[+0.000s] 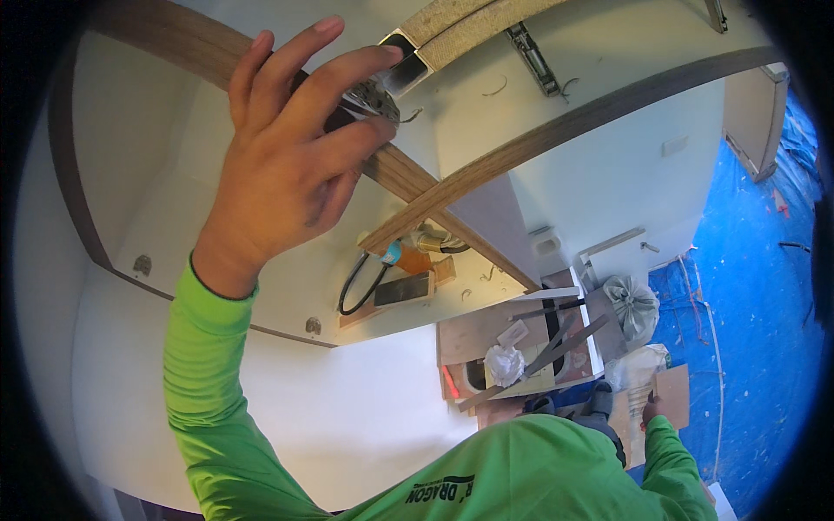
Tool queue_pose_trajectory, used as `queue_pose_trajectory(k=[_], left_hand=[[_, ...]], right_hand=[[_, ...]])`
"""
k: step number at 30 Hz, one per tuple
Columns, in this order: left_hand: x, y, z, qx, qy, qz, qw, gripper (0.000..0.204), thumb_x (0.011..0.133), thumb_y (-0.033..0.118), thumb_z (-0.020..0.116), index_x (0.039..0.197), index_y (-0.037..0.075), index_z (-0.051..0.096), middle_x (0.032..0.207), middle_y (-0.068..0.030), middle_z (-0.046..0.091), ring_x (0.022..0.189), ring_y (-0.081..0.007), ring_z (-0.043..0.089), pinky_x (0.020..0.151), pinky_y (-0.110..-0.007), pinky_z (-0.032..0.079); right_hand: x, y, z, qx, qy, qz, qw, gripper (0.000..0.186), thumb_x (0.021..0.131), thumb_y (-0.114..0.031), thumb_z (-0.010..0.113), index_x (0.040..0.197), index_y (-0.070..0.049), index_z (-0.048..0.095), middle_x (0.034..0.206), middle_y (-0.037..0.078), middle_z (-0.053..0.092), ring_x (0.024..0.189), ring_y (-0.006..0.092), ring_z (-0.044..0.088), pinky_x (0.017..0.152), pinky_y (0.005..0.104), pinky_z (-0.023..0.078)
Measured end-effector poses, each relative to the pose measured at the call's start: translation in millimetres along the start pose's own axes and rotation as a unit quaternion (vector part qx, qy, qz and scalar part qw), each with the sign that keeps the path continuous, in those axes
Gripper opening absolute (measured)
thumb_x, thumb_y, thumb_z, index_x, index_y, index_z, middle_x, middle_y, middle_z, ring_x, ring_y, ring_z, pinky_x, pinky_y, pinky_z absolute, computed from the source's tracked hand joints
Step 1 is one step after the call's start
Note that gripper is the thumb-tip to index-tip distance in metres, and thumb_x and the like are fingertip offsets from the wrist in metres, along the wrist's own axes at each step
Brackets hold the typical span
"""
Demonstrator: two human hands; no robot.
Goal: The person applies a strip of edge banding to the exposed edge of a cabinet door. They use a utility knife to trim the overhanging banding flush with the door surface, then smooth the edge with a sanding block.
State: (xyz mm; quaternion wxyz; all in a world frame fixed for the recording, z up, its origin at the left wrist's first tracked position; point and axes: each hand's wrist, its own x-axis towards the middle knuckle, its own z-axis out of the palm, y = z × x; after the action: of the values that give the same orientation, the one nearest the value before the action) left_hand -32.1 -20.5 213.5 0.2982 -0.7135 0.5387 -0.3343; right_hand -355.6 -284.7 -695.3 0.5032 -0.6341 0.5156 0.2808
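My left hand point(287, 156) pinches a silver metal hinge point(376, 98), likely steadying it at the brown wood-grain cabinet edge point(401, 174); my right hand point(652, 409) grips a tan board point(674, 397).

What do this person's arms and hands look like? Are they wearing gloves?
The left arm wears a long, bright green cloth sleeve, wrinkled, with a snug cuff at the wrist. The right sleeve is green too. The left hand wears no glove; the right hand looks bare, but is too small for details.
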Motion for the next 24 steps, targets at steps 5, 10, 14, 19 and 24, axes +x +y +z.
queue_pose_trajectory(k=[5, 10, 14, 19, 24], left_hand=[[4.4, 5.8, 6.1, -0.005, -0.001, 0.009, 1.000, 0.024, 0.074, 0.006, 0.074, 0.089, 0.024, 0.079, 0.149, -0.0038, 0.061, 0.151, -0.0382, 0.038, 0.125, -0.059, 0.017], [-6.7, 2.7, 7.8, 0.003, -0.004, 0.029, 1.000, 0.025, 0.072, 0.008, 0.075, 0.089, 0.026, 0.081, 0.150, -0.0029, 0.061, 0.151, -0.0373, 0.037, 0.126, -0.058, 0.016], [-7.1, 4.0, 9.0, 0.007, 0.007, 0.027, 1.000, 0.026, 0.075, 0.009, 0.075, 0.093, 0.026, 0.081, 0.151, -0.0031, 0.061, 0.151, -0.0366, 0.037, 0.126, -0.056, 0.017], [-3.2, -27.3, 0.0, 0.078, 0.167, 0.004, 0.983, 0.022, 0.087, 0.008, 0.072, 0.107, 0.014, 0.079, 0.143, -0.0114, 0.065, 0.141, -0.0326, 0.047, 0.122, -0.046, 0.029], [16.8, -86.6, -12.3, 0.083, 0.328, -0.001, 0.941, 0.027, 0.102, 0.014, 0.058, 0.126, 0.006, 0.067, 0.141, -0.0168, 0.057, 0.139, -0.0304, 0.048, 0.120, -0.045, 0.034]], right_hand=[[-60.1, -26.5, -15.1, -0.026, 0.012, 0.006, 1.000, 0.019, 0.104, -0.015, 0.049, 0.118, -0.008, 0.059, 0.067, 0.020, 0.059, 0.044, 0.0319, 0.059, 0.036, 0.0455, 0.045], [-54.7, -31.9, -13.3, 0.023, -0.055, -0.059, 0.996, 0.026, 0.105, -0.023, 0.048, 0.127, -0.011, 0.056, 0.070, 0.018, 0.061, 0.043, 0.0309, 0.059, 0.036, 0.0443, 0.047], [-87.7, -84.0, -12.0, 0.163, -0.119, -0.049, 0.978, 0.029, 0.108, -0.029, 0.049, 0.131, -0.012, 0.052, 0.073, 0.016, 0.062, 0.043, 0.0297, 0.059, 0.037, 0.0432, 0.047], [-188.1, -185.3, -16.8, 0.270, -0.217, -0.233, 0.909, 0.029, 0.111, -0.035, 0.049, 0.126, -0.011, 0.059, 0.074, 0.005, 0.059, 0.046, 0.0143, 0.051, 0.040, 0.0304, 0.041], [-346.4, -299.3, -39.8, 0.275, -0.338, -0.452, 0.778, 0.051, 0.111, -0.029, 0.053, 0.155, -0.005, 0.047, 0.089, -0.001, 0.056, 0.075, 0.0090, 0.050, 0.067, 0.0235, 0.042]])
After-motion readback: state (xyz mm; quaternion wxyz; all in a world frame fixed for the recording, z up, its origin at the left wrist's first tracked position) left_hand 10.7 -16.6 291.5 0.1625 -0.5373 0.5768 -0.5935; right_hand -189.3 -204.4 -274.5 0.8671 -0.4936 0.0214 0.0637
